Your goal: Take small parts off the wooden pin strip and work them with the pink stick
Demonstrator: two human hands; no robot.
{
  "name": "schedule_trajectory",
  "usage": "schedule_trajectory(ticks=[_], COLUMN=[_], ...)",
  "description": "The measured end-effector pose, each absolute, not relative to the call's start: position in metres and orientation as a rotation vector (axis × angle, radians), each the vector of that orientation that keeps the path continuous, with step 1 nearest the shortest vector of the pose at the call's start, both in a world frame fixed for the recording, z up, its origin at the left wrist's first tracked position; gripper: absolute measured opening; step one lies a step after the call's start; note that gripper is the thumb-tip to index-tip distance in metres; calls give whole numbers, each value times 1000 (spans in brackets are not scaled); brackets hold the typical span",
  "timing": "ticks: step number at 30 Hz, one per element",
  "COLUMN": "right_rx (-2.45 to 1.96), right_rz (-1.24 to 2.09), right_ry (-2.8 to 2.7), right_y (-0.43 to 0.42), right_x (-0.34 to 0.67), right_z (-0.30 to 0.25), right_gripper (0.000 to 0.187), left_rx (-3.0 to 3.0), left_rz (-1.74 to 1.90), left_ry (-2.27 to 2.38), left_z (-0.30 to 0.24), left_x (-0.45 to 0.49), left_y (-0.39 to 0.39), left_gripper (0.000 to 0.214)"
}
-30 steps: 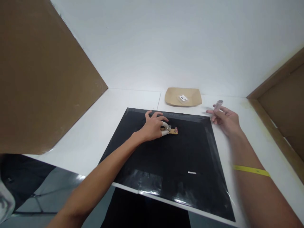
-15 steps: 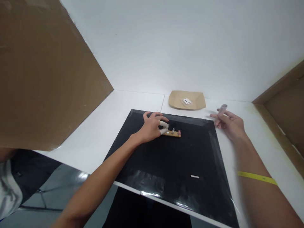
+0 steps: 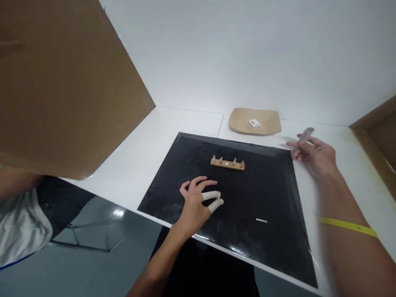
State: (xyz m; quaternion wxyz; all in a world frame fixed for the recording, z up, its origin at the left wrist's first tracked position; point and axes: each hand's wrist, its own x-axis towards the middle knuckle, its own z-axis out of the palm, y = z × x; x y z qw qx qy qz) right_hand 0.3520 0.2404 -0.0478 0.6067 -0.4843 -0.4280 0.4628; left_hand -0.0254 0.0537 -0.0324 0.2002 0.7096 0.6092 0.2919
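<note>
Head view: hold clear tube (image 3: pixel 306 135) lightly grasped in fingers of right hand (image 3: pixel 320 161), steadying left hand (image 3: pixel 196 206), pinched but with contents impossible to tell, apart from pegged wooden strip (image 3: pixel 230 165) on black mat (image 3: pixel 244 196).

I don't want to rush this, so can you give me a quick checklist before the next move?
1. Right hand has hold of the translucent tube: ok.
2. Left hand has something pinched between its white-covered fingertips: cannot tell, too small.
3. Wooden strip lies on the black mat, with neither hand touching it: ok.
4. Silvery rod lies on the mat, within its edges: ok.
5. Labelled case sits inside the brown tray: ok.
</note>
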Motion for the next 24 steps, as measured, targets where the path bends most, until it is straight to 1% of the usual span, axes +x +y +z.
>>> schedule_trajectory(ticks=[4, 9, 13, 16, 21, 24], right_rx=[-1108, -1083, -1041, -1021, -1058, -1097], right_rz=[1059, 1047, 1073, 1090, 1163, 1216], right_ry=[-1006, -1011, -992, -972, -943, -931], right_y=[240, 237, 235, 233, 233, 234], right_x=[353, 351, 350, 352, 356, 357], right_z=[-47, -42, -37, -35, -33, -33], right_gripper=[48, 56, 54, 47, 52, 49], left_rx=[2071, 2107, 2121, 2125, 2195, 2234], left_rz=[747, 608, 545, 578, 748, 826], left_ry=[1796, 1702, 1623, 1623, 1627, 1626], left_z=[-40, -33, -29, -31, -41, -45], left_x=[-23, -32, -39, -39, -38, -39], left_y=[51, 48, 47, 47, 46, 47], left_gripper=[5, 7, 12, 12, 15, 18])
